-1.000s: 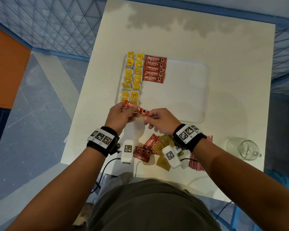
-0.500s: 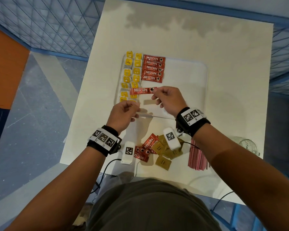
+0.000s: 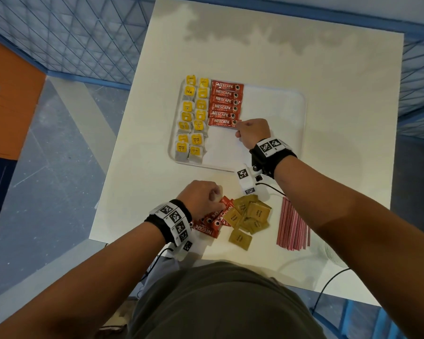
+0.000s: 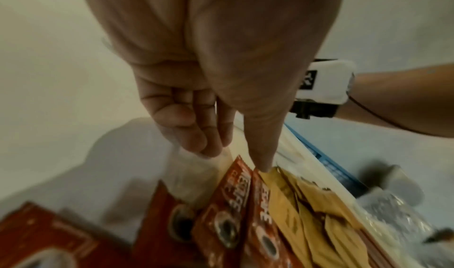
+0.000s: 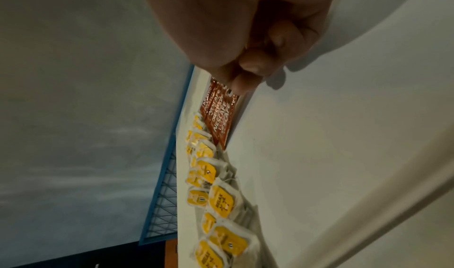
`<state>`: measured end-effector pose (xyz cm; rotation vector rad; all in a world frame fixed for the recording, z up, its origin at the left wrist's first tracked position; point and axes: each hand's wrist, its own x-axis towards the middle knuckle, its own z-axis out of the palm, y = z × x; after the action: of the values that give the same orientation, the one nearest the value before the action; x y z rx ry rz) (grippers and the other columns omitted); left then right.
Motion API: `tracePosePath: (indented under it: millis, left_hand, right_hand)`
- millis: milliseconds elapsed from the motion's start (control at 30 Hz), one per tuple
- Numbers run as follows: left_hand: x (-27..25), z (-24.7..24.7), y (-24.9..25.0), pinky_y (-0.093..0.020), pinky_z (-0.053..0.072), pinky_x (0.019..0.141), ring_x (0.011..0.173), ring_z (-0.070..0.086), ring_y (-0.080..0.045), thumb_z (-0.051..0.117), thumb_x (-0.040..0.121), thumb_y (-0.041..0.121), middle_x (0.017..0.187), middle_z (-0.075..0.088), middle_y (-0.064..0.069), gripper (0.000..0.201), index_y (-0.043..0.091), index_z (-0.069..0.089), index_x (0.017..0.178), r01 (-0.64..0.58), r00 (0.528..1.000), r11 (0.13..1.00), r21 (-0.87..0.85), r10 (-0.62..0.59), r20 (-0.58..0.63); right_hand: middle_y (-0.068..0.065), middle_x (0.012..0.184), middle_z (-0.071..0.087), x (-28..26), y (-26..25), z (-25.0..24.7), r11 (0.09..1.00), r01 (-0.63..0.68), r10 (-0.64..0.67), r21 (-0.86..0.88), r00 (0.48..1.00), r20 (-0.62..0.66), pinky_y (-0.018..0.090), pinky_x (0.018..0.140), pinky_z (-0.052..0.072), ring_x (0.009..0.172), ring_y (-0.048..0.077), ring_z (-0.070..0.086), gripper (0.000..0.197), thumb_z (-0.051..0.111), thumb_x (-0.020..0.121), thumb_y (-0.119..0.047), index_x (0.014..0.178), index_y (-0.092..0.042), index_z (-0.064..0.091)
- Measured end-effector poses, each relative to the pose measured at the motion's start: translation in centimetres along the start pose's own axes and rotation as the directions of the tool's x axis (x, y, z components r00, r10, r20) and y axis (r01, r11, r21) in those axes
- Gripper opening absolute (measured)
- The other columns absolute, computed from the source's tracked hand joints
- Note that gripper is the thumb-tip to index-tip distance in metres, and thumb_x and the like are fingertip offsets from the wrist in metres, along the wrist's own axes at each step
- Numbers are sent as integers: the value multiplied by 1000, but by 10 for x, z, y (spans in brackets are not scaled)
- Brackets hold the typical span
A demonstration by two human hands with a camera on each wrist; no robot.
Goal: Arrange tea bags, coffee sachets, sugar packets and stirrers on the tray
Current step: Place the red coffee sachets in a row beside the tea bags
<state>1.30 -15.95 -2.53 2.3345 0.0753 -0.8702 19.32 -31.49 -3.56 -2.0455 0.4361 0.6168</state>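
A white tray [image 3: 279,106] holds two columns of yellow tea bags [image 3: 194,118] and a row of several red coffee sachets [image 3: 227,101]. My right hand [image 3: 251,133] pinches the right end of the nearest sachet [image 3: 222,122], which lies flat against the row; the pinch [image 5: 245,74] on the sachet [image 5: 221,117] also shows in the right wrist view. My left hand [image 3: 201,199] is over the loose coffee sachets [image 3: 213,221] near the table's front. Its thumb tip [image 4: 264,167] touches a sachet end [image 4: 228,204], and its curled fingers [image 4: 196,136] hover beside it, holding nothing.
Brown sugar packets [image 3: 250,216] lie in a heap right of the loose sachets. A bundle of pink stirrers [image 3: 293,223] lies further right. A clear glass jar [image 3: 333,255] stands at the front right corner. The tray's right half is bare. Cables hang off the front edge.
My right hand carried the sachet forward and laid it below the row on the tray. My left hand let go of it and dropped back to the loose sachet pile.
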Motion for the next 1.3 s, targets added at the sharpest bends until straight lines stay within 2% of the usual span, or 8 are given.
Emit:
tracePosePath:
  millis: [200, 567, 733, 867, 933, 1067, 1200, 1300]
  left_hand:
    - [-1, 7, 4, -31, 50, 79, 90, 60, -15, 75, 79, 56, 100, 64, 7, 45, 26, 63, 111, -58, 998, 973, 223, 51, 37]
    - [0, 7, 3, -34, 51, 86, 93, 61, -16, 71, 88, 39, 104, 65, 3, 23, 23, 68, 104, -53, 999, 977, 209, 54, -1]
    - [0, 6, -3, -28, 50, 81, 87, 61, -12, 75, 87, 32, 95, 68, 6, 16, 22, 73, 100, -10, 999, 1000, 25, 11, -46]
    - [-2, 0, -8, -17, 42, 71, 77, 59, -7, 77, 84, 35, 83, 65, 11, 18, 20, 72, 91, -12, 989, 995, -99, -2, -147]
    - [-1, -5, -11, -19, 45, 70, 75, 61, -9, 77, 85, 30, 81, 66, 9, 16, 17, 73, 93, -7, 981, 984, -178, -28, -192]
    - [-2, -18, -9, -38, 58, 66, 69, 65, -17, 75, 88, 17, 79, 66, 0, 8, 20, 68, 92, 13, 973, 862, -506, -127, -192]
    - [-7, -31, -3, -28, 56, 60, 74, 74, -24, 68, 92, 10, 86, 73, -12, 10, 8, 67, 102, 23, 960, 718, -696, -209, -184]
    - [-7, -34, -2, -25, 55, 62, 78, 75, -23, 66, 95, 13, 90, 76, -13, 14, 4, 65, 106, 34, 947, 603, -797, -273, -167]
  right_hand:
    - [-5, 67, 74, 4, -1, 3, 999, -20, 19, -44, 1000, -20, 26, 61, 52, 66, 17, 71, 35, 63, 94, -33, 65, -15, 74]
    - [-8, 57, 71, 5, -4, 5, 989, -71, 71, -131, 997, -10, 37, 75, 62, 66, 18, 74, 43, 66, 86, -47, 58, -15, 68]
    - [-6, 60, 73, -1, 0, 2, 996, -43, 44, -79, 999, 12, 41, 80, 61, 66, 18, 74, 46, 63, 86, -56, 67, -15, 73]
    - [-3, 66, 74, -28, 2, -5, 993, 64, -61, -95, 997, 39, 30, 69, 51, 62, 14, 66, 48, 60, 94, -55, 74, -15, 76]
    - [-4, 69, 75, -45, 7, -8, 989, 116, -109, -92, 991, 74, 29, 72, 51, 60, 10, 64, 44, 60, 96, -52, 77, -16, 77]
    - [-8, 71, 75, -70, 26, -5, 976, 186, -165, -118, 973, 162, 32, 78, 54, 58, 5, 63, 45, 61, 95, -53, 71, -18, 78]
    - [3, 67, 73, -91, 44, 0, 959, 259, -223, -117, 940, 256, 40, 72, 56, 57, 22, 66, 48, 62, 93, -53, 65, -18, 74]
    - [0, 72, 74, -104, 51, 5, 960, 276, -247, -55, 920, 305, 36, 68, 53, 58, 9, 61, 36, 66, 94, -47, 75, -19, 78]
